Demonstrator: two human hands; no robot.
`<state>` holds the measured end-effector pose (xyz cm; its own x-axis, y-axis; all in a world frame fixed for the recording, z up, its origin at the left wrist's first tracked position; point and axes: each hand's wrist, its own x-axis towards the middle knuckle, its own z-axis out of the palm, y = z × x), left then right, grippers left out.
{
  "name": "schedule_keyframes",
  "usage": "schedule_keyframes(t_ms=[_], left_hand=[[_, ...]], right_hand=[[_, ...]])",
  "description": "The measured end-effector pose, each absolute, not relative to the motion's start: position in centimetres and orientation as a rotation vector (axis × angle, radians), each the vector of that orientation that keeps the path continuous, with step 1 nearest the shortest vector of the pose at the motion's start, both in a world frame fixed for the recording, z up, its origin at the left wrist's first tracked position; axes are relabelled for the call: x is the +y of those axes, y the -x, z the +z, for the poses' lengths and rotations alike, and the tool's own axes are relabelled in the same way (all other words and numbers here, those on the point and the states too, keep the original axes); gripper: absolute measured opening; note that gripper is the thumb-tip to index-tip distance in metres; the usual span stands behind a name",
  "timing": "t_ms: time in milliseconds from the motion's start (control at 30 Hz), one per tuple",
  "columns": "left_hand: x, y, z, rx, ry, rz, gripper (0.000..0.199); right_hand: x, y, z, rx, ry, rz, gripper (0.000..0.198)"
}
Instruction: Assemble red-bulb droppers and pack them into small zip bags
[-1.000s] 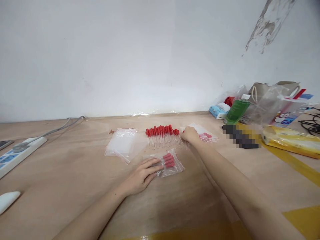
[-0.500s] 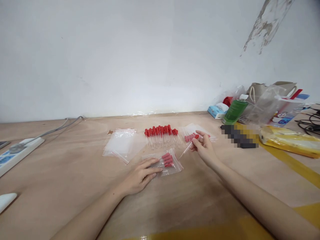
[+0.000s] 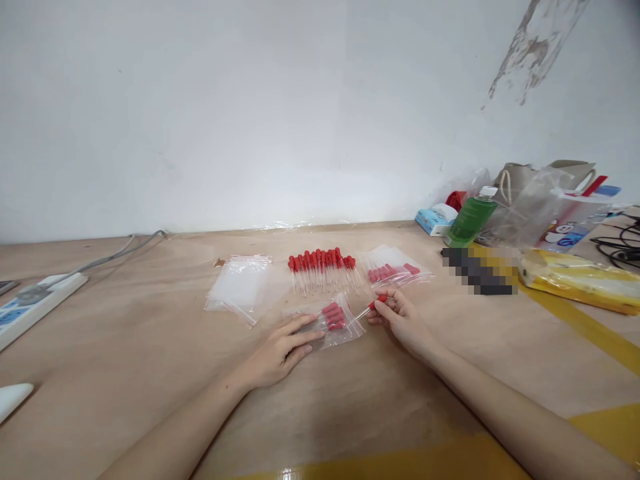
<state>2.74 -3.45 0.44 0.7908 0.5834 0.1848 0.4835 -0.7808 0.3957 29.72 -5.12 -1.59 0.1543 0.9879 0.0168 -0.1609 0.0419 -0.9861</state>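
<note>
My right hand (image 3: 397, 319) pinches a dropper (image 3: 379, 300) by its red bulb. The dropper's clear tip points left and meets the right-hand end of a clear zip bag (image 3: 343, 341); I cannot tell whether it is inside. Several red-bulbed droppers (image 3: 334, 316) lie in that bag. With fingers stretched out, my left hand (image 3: 287, 350) rests on the bag's left part and hides some of it. Behind the bag, a row of loose droppers (image 3: 320, 261) lies with the red bulbs away from me.
A stack of flat clear bags (image 3: 240, 283) lies left of the loose droppers. Filled bags of droppers (image 3: 395, 267) lie to their right. A green bottle (image 3: 470, 217), a tissue pack (image 3: 433, 220) and a yellow package (image 3: 580, 280) are at right; a power strip (image 3: 45, 310) is at left.
My right hand has come down and toward me with the dropper, whose tip has swung to the right-hand end of the bag. My left hand has stayed on the bag.
</note>
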Motion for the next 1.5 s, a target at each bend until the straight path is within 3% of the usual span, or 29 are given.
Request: schedule_keyframes(t_ms=[667,1000,1200,1500], left_hand=[[-3.4,-2.8,0.6,0.835,-2.628,0.414,0.044],[-3.4,-2.9,0.5,0.847,-2.659,0.392,0.045],[-3.3,-2.9,0.3,0.858,-2.648,0.391,0.045],[-3.5,-3.0,0.5,0.836,-2.630,0.454,0.043]], right_hand=[[-5.3,-30.7,-0.7,-1.270,1.290,1.300,0.036],[-5.2,-28.6,-0.3,-1.732,1.302,0.986,0.027],[-6.3,-26.5,-0.6,-1.667,1.436,0.627,0.022],[-6.6,-26.4,-0.8,-1.351,1.346,0.884,0.023]])
